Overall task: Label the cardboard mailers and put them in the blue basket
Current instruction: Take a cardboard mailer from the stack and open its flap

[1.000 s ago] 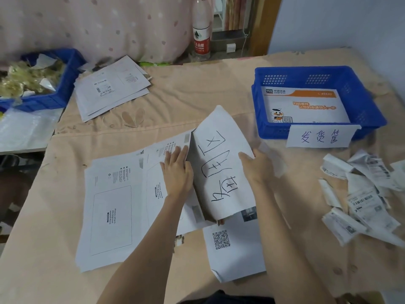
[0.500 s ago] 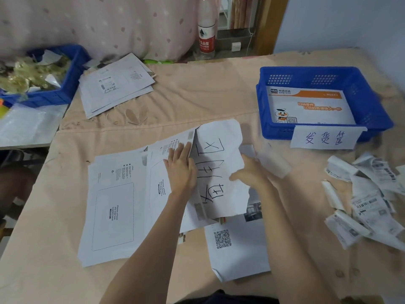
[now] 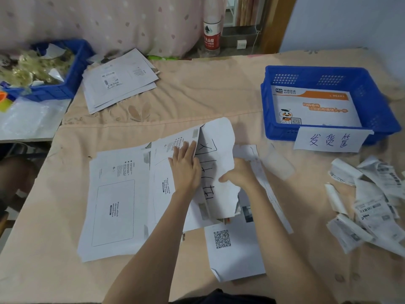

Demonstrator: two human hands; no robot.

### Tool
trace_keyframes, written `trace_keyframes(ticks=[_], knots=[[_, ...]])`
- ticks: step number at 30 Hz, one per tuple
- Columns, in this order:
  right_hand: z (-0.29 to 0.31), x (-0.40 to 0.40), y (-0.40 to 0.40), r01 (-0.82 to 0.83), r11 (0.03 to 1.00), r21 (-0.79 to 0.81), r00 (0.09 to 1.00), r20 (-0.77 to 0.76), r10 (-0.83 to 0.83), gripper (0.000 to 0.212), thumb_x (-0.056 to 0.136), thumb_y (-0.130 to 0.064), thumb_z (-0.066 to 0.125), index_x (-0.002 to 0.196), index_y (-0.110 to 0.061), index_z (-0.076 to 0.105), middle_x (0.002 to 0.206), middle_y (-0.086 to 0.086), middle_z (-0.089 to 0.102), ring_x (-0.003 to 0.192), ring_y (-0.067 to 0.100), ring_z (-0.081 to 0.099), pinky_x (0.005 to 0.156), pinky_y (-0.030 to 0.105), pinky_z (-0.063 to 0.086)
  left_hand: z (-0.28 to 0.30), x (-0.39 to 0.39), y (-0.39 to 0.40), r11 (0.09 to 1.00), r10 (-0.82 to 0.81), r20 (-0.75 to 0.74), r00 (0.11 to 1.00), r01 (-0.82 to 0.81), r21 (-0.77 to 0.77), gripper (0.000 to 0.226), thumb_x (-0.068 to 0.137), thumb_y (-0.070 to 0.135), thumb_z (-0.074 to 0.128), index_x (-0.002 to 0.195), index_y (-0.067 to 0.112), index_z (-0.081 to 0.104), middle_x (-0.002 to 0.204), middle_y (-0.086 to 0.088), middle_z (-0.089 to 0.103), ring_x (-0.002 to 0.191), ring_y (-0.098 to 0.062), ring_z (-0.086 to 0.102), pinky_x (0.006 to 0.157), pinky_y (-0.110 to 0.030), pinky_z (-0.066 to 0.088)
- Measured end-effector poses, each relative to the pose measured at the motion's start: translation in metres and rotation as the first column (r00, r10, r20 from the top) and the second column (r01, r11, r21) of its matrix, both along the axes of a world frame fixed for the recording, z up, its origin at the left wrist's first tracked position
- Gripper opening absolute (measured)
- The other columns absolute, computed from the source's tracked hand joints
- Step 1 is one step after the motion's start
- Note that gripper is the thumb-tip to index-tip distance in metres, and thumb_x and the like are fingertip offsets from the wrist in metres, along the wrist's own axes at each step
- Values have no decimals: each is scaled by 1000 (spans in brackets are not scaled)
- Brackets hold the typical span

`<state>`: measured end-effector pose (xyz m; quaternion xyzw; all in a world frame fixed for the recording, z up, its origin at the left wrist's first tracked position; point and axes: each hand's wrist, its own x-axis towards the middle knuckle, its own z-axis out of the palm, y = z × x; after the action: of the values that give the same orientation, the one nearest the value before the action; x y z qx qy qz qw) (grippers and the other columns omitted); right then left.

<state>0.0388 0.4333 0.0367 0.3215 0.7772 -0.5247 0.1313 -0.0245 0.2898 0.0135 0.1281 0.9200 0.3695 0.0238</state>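
Note:
White cardboard mailers [image 3: 116, 202] lie spread in front of me on the peach cloth. My left hand [image 3: 185, 170] rests flat, fingers together, on the middle mailer [image 3: 163, 172]. My right hand [image 3: 240, 175] grips the right edge of a handwritten paper sign [image 3: 215, 148], which curls up between my hands. Another mailer with a QR code [image 3: 232, 249] lies under my right forearm. The blue basket [image 3: 372, 95] sits at the right rear with one orange-and-white mailer [image 3: 315, 106] inside.
Several curled shipping labels [image 3: 372, 205] lie scattered at right. A paper tag [image 3: 328, 140] hangs on the basket front. A mailer stack [image 3: 120, 79] lies at rear left beside a second blue basket [image 3: 72, 69] of scraps. A bottle [image 3: 211, 29] stands behind.
The handwritten sheet has been pushed left and curled upward. My right hand moved left along its edge and closed on it; my left hand stayed pressed on the mailer.

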Motion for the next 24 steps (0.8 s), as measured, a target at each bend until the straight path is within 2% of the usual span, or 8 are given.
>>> trace_keyframes(ticks=[3, 5, 11, 13, 14, 18, 21, 24], knots=[[-4, -3, -14, 1, 1000, 5, 999, 36, -1, 44, 67, -8, 79, 106, -8, 61, 100, 6, 67, 94, 25, 62, 77, 32, 52, 3, -2, 3, 999, 20, 29, 999, -21, 24, 63, 83, 24, 24, 143, 20, 43, 150, -5, 37, 143, -29, 18, 112, -53, 12], [-6, -2, -21, -52, 999, -13, 995, 79, 53, 46, 67, -6, 77, 109, -8, 60, 102, 7, 66, 95, 25, 62, 76, 32, 52, 5, -3, 4, 999, 15, 31, 999, -16, 32, 63, 83, 25, 24, 143, 20, 43, 150, -6, 37, 143, -29, 19, 112, -51, 13], [-9, -6, -36, -46, 998, -47, 997, 52, 48, 28, 76, 1, 61, 102, -8, 57, 94, 10, 63, 90, 28, 61, 72, 34, 54, 4, 0, 8, 1000, 2, 24, 1000, -3, 23, 63, 83, 24, 24, 142, 19, 44, 150, -6, 36, 143, -30, 19, 112, -52, 13], [-8, -7, -40, -2, 1000, -7, 998, 62, 2, 18, 79, -1, 56, 96, -6, 56, 85, 8, 61, 84, 27, 60, 62, 30, 50, 4, 1, 10, 999, 13, 35, 999, -14, 34, 63, 83, 23, 23, 142, 20, 44, 150, -6, 36, 144, -30, 19, 112, -52, 12], [-8, -7, -42, 12, 1000, 5, 998, 69, -13, 16, 81, -1, 54, 97, -6, 56, 86, 8, 61, 85, 27, 60, 62, 28, 48, 4, 2, 11, 999, 16, 37, 999, -18, 41, 63, 83, 23, 24, 142, 20, 44, 150, -5, 37, 144, -29, 19, 113, -51, 12], [-12, -9, -49, 38, 999, -5, 996, 86, -37, 24, 85, -1, 51, 107, -3, 59, 105, 14, 65, 97, 31, 62, 81, 36, 54, 4, 2, 13, 998, 21, 29, 999, -22, 55, 61, 85, 23, 24, 143, 22, 44, 151, -4, 37, 144, -28, 19, 114, -50, 11], [-15, -10, -52, 25, 1000, 2, 996, 85, -25, 18, 90, 0, 46, 100, -4, 61, 104, 16, 66, 94, 31, 62, 75, 33, 51, 4, 3, 14, 998, 19, 31, 999, -21, 63, 61, 85, 23, 24, 143, 23, 44, 151, -4, 36, 144, -28, 18, 115, -51, 9], [-16, -11, -56, 36, 999, 13, 995, 94, -37, 20, 96, -5, 44, 107, -3, 60, 107, 16, 64, 97, 31, 61, 70, 31, 48, 5, 5, 16, 997, 15, 35, 999, -17, 75, 61, 85, 23, 25, 143, 23, 44, 151, -4, 36, 145, -28, 17, 115, -52, 8]])
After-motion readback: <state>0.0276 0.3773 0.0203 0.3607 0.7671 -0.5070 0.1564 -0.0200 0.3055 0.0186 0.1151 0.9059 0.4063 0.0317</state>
